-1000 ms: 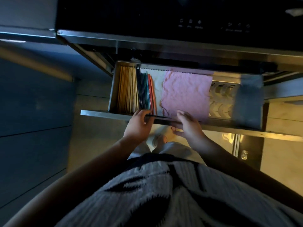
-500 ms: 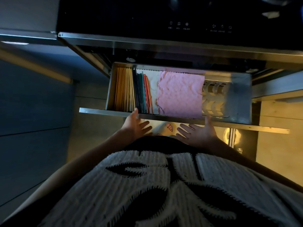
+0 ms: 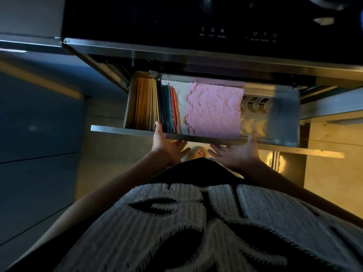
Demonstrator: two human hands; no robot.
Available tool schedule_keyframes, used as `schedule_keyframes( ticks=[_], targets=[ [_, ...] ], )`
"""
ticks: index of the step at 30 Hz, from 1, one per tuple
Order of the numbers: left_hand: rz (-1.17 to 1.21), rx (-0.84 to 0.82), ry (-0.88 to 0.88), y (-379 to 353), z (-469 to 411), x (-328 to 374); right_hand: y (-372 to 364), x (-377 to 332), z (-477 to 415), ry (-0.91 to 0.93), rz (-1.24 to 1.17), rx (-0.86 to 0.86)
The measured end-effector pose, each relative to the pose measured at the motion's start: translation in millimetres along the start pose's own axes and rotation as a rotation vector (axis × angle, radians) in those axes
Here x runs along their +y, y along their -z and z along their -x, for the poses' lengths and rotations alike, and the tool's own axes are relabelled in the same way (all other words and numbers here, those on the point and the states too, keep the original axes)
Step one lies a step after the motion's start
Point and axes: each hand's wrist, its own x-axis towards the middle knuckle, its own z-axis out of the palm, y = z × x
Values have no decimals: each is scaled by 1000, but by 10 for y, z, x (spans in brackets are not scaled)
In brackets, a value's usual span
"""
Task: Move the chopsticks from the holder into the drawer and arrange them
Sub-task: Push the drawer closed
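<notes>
The steel drawer [image 3: 121, 131] stands pulled out under a dark counter. At its left end lie wooden chopsticks [image 3: 146, 104] in a tight row, and beside them dark, green and red chopsticks [image 3: 168, 108], all parallel and pointing front to back. My left hand [image 3: 167, 145] presses flat against the drawer's front panel, thumb over the rim near the dark chopsticks. My right hand [image 3: 238, 153] is pressed flat against the same panel further right, thumb over the rim. Both hands have spread fingers and hold nothing. No holder is in view.
A pink cloth [image 3: 214, 112] and a white cloth [image 3: 182, 99] cover the drawer's middle. A white slotted rack [image 3: 253, 114] sits right of them. Above is a black panel with touch icons [image 3: 213, 33]. Grey cabinet fronts [image 3: 39, 134] fill the left; my foot [image 3: 197, 153] shows below.
My hands left the drawer's inside, where they touched the chopstick ends and the pink cloth, and now lie open and flat against the front panel. The drawer has slid slightly inward.
</notes>
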Motion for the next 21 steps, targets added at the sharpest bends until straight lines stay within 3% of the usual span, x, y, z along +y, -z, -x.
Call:
schedule_keyframes(
  ticks=[5, 14, 21],
  targets=[
    [35, -58, -25, -190, -44, 106, -203, -136, -49, 55, 54, -110],
    [78, -225, -176, -530, -312, 365, -694, -350, -250, 228, 6, -182],
    [172, -332, -196, -798, -529, 625, -1088, -523, -429, 311, -47, -240]
  ],
)
